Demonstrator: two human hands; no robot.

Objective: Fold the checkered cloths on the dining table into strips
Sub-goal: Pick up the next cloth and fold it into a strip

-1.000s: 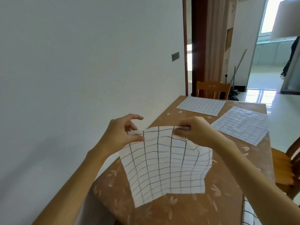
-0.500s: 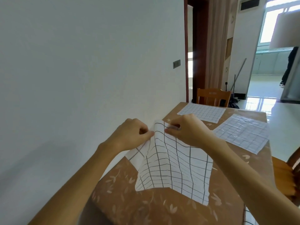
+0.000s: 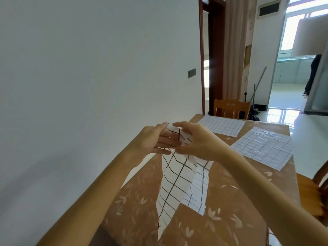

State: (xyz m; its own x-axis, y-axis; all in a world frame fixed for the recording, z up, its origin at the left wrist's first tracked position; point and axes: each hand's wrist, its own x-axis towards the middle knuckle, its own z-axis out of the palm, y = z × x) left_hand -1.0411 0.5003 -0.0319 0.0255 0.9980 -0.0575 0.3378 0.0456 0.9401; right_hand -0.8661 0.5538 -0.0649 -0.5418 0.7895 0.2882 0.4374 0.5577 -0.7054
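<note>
A white cloth with a dark grid [image 3: 179, 185] hangs doubled over above the dining table [image 3: 221, 217], its lower end draping down toward the near edge. My left hand [image 3: 156, 141] and my right hand [image 3: 198, 141] meet at its top, both pinching the gathered upper edge between them. Two more checkered cloths lie flat on the table: one at the far end [image 3: 221, 125], one at the far right [image 3: 262, 146]. A corner of another checkered cloth [image 3: 273, 237] shows at the bottom right.
A white wall runs along the table's left side. A wooden chair [image 3: 230, 108] stands at the far end, another chair [image 3: 316, 190] at the right edge. Beyond is a doorway; a person [image 3: 312, 75] stands far off in the bright room.
My hands have come together, bringing the cloth's top corners to meet, so the once spread cloth now hangs folded in a narrow drape. The view has tilted upward.
</note>
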